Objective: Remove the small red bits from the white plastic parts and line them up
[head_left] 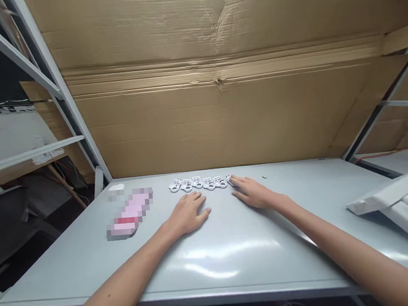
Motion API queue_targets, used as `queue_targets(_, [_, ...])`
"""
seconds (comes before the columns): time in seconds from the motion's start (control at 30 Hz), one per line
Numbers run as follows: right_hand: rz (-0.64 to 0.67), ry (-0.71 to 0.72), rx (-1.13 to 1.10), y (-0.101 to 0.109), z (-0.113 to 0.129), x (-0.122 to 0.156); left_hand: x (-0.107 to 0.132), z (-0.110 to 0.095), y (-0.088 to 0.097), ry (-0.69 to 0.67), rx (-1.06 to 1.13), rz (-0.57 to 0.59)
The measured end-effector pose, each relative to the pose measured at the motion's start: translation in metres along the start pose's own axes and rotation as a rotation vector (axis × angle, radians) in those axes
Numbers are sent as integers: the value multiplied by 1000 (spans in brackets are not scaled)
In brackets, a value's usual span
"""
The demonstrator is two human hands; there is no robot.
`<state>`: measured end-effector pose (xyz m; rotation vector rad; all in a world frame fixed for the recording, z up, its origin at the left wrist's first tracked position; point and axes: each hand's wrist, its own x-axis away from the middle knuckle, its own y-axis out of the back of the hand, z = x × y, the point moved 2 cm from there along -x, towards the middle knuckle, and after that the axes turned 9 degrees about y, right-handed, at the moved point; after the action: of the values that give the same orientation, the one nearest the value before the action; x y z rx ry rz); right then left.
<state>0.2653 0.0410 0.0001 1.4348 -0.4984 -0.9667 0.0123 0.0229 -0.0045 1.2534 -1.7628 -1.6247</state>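
Several small white plastic pieces with dark holes and red marks [197,183] lie in a tight row across the far part of the grey table [234,268]. My left hand [189,214] rests palm down just below the row, fingers apart, holding nothing. My right hand [251,192] lies flat to the right, its fingertips touching or covering the last white piece [229,180]. That piece is partly hidden by the fingers. A tiny black curl [264,177] lies beyond my right hand.
A pixel-blurred pink and red flat object [129,213] lies left of the row, with a small white item [117,188] behind it. White moulded packing [391,204] sits at the right table edge. Cardboard sheeting [222,114] and a metal rack frame [53,75] stand behind.
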Motion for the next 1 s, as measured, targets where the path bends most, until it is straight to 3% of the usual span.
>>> queue_targets(0.13, [-41, 42, 93, 2, 7, 21, -1, 2, -2, -4, 5, 1])
queue_targets(0.3, [-157, -5, 38, 7, 4, 28, -1, 1, 1, -27, -26, 28])
queue_targets(0.47, [-107, 17, -128, 4, -2, 30, 0, -1, 5, -46, -8, 66])
queue_targets(0.67, [-114, 130, -195, -6, 42, 23, 2, 0, 1, 8, 74, 48])
queue_targets(0.77, [-142, 184, -200, -6, 45, 17, 3, -1, 2, 36, 85, 60])
queue_targets(0.87, [-200, 11, -163, 3, 15, 20, 4, -7, 8, -4, 97, 57])
queue_targets(1.0, [-79, -417, -73, 16, -36, 39, 7, -15, 13, -120, 118, 78])
